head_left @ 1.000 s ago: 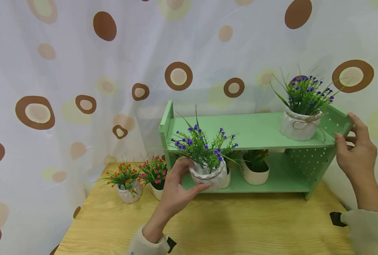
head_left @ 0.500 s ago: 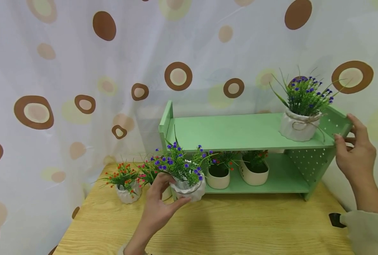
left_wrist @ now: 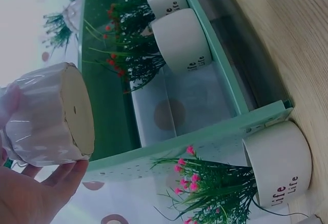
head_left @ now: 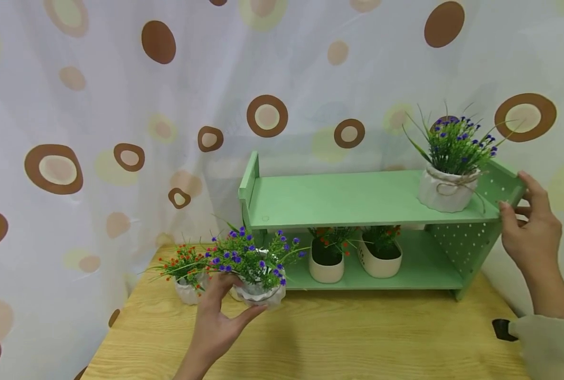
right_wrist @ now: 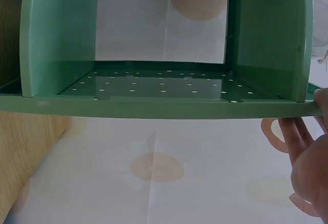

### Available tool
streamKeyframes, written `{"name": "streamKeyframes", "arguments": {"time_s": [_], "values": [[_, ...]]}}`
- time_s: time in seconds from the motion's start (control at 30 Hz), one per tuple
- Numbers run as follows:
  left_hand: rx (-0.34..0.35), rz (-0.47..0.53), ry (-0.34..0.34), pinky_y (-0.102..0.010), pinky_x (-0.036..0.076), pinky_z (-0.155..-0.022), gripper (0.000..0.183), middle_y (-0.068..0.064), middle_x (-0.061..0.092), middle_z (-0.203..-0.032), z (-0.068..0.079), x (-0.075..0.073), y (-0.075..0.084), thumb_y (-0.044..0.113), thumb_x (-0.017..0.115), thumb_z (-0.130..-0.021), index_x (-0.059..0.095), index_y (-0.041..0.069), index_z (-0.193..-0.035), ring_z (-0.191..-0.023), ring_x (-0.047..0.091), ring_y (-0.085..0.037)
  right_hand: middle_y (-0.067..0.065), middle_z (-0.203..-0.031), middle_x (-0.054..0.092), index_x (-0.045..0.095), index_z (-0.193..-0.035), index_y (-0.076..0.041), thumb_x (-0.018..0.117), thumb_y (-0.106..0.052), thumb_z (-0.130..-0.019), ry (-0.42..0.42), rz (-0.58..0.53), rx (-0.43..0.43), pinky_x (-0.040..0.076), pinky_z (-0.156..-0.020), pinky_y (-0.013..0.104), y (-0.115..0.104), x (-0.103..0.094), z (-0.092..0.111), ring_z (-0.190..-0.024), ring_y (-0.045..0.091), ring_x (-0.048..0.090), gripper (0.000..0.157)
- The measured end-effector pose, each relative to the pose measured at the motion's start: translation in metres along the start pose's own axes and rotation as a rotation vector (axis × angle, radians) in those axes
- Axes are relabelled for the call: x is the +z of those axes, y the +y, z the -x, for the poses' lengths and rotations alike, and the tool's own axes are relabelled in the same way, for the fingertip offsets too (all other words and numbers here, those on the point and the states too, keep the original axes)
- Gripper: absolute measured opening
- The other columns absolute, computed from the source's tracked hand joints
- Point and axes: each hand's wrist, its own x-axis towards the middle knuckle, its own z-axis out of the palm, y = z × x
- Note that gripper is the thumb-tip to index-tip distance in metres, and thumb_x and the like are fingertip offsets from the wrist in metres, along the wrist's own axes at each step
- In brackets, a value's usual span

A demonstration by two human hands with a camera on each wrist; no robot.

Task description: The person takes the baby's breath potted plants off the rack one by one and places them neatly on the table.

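Note:
My left hand (head_left: 217,322) grips a white pot of purple artificial flowers (head_left: 265,297), thumb in front and fingers behind. It is held up in front of the left end of a green two-tier shelf (head_left: 329,198). In the left wrist view the pot's pale underside (left_wrist: 78,112) shows, off the table. My right hand (head_left: 533,224) pinches the upper front corner of the shelf's right side panel (right_wrist: 159,108). Beside it on the top board stands another white pot of purple flowers (head_left: 448,190), tied with twine.
Two cream pots (head_left: 327,270) with red flowers stand on the lower board. Left of the shelf, a white pot with orange flowers (head_left: 186,292) and a cream pot with pink flowers (left_wrist: 281,165) stand on the wooden table (head_left: 358,338). A patterned curtain (head_left: 310,68) hangs behind.
My left hand has carried the purple-flower pot left and down, from before the lower board to the shelf's left end, uncovering a cream pot. My right hand has stayed on the side panel.

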Motion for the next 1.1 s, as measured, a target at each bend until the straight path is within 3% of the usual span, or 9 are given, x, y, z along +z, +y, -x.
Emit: {"name": "streamKeyframes", "arguments": {"time_s": [0.23,0.4,0.57,0.7,0.9,1.1], "values": [[0.027,-0.04,0.033,-0.017,0.052,-0.096,0.055,0.005,0.057,-0.107,0.006,-0.007,-0.004,0.005,0.097,-0.066,0.062,0.013,-0.108,-0.104,0.061,-0.007,0.014,-0.156,0.051,0.029,-0.16,-0.048,0.051,-0.025,-0.108,-0.001,0.011,-0.011,0.036,-0.092,-0.002,0.0,0.002,0.0,-0.102,-0.025,0.04,0.06],[-0.006,-0.032,0.032,-0.016,0.051,-0.098,0.053,0.001,0.057,-0.106,0.011,-0.013,-0.009,0.005,0.096,-0.068,0.062,0.012,-0.108,-0.104,0.061,-0.004,0.013,-0.156,0.051,0.031,-0.16,-0.046,0.051,-0.024,-0.108,-0.005,0.0,-0.011,0.037,-0.093,-0.002,0.0,0.001,-0.001,-0.099,-0.026,0.038,0.06],[-0.096,0.003,0.026,-0.022,0.052,-0.103,0.049,-0.005,0.058,-0.106,0.014,-0.018,-0.018,0.004,0.094,-0.071,0.062,0.01,-0.108,-0.106,0.059,0.0,0.012,-0.157,0.05,0.031,-0.161,-0.043,0.052,-0.023,-0.108,-0.008,-0.005,0.001,0.038,-0.094,0.0,0.0,0.001,0.0,-0.102,-0.024,0.041,0.06],[-0.171,0.062,0.031,-0.03,0.056,-0.101,0.048,-0.004,0.059,-0.106,0.013,-0.02,-0.027,0.001,0.093,-0.073,0.06,0.005,-0.107,-0.108,0.063,-0.003,0.013,-0.157,0.05,0.031,-0.161,-0.044,0.051,-0.024,-0.108,-0.007,-0.01,0.002,0.038,-0.094,-0.001,-0.001,0.001,0.0,-0.101,-0.024,0.04,0.06],[-0.268,0.065,0.034,-0.043,0.058,-0.099,0.048,0.001,0.062,-0.106,0.014,-0.024,-0.038,0.005,0.093,-0.074,0.058,0.005,-0.108,-0.112,0.067,-0.006,0.013,-0.156,0.051,0.029,-0.161,-0.046,0.051,-0.023,-0.108,-0.007,-0.021,-0.001,0.038,-0.092,-0.001,-0.001,0.001,0.001,-0.098,-0.024,0.039,0.061],[-0.344,0.075,0.028,-0.041,0.058,-0.099,0.048,-0.003,0.063,-0.108,0.019,-0.026,-0.048,0.008,0.094,-0.075,0.058,0.006,-0.107,-0.112,0.068,-0.011,0.013,-0.155,0.052,0.031,-0.161,-0.043,0.051,-0.022,-0.107,0.0,-0.021,-0.019,0.037,-0.089,-0.003,0.001,0.002,0.001,-0.098,-0.026,0.038,0.061]]}}
